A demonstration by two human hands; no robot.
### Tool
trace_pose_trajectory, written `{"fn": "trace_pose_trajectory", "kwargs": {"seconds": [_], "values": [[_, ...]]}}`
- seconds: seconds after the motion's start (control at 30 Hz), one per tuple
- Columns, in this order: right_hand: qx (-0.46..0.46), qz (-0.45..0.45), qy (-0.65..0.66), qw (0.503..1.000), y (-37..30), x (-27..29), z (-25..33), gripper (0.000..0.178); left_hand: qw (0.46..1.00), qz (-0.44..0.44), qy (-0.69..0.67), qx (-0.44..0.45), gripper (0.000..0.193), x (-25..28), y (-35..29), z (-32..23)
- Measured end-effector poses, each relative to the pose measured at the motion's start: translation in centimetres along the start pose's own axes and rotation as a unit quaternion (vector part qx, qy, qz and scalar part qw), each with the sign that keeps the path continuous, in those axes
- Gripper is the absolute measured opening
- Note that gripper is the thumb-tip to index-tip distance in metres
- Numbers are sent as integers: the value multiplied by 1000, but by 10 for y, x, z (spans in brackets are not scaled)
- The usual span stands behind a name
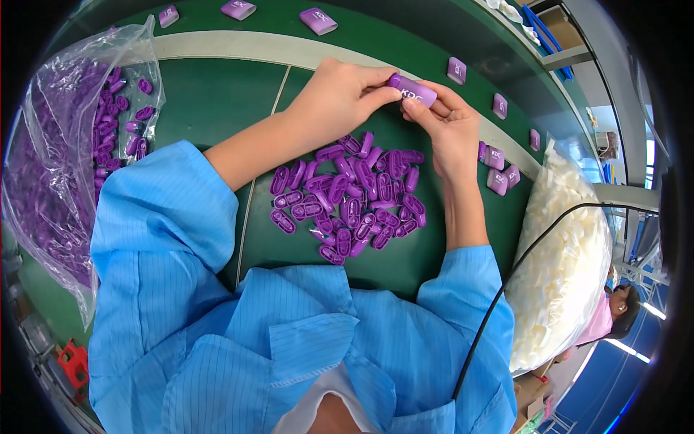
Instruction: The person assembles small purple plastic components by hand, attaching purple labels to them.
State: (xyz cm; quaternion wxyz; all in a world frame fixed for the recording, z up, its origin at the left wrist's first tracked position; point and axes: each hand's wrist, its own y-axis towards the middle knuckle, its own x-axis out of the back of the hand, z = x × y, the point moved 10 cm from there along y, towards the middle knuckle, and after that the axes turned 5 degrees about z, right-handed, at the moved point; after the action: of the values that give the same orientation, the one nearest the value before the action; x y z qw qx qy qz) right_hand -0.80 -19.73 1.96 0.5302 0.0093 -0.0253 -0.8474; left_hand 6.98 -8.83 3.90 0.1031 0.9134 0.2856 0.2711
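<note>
Above the green tabletop, close to its far pale rail, my two hands meet at a light purple flattened case (419,95) with white lettering. My right hand (455,134) grips the case between thumb and fingers. At the case's left end, the thumb and forefinger of my left hand (336,98) pinch a small dark purple oval cap (395,80). Cap and case touch; how far one sits inside the other cannot be seen. Below my hands, many loose dark purple oval caps (353,210) lie heaped on the table.
Left stands a clear plastic bag (54,166) of purple caps, some spilling at its mouth. A large bag of cream-white parts (564,267) bulges at the right, a black cable (499,293) crossing it. Purple cases (496,181) rest beside my right wrist; others (318,21) dot the green strip beyond the rail.
</note>
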Motion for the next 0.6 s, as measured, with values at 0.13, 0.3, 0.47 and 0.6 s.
{"fn": "trace_pose_trajectory", "kwargs": {"seconds": [0.13,0.3,0.47,0.6], "values": [[64,-15,-100,993,-3,-5,14,28,973,-42,208,-93,23,-1,-8,-23],[60,-10,-79,995,11,3,4,27,988,-35,133,-72,22,-1,10,-7],[107,-118,-414,896,63,59,30,39,989,9,127,68,34,17,76,47],[119,-133,-582,793,97,81,19,41,969,8,229,90,28,27,94,84]]}}
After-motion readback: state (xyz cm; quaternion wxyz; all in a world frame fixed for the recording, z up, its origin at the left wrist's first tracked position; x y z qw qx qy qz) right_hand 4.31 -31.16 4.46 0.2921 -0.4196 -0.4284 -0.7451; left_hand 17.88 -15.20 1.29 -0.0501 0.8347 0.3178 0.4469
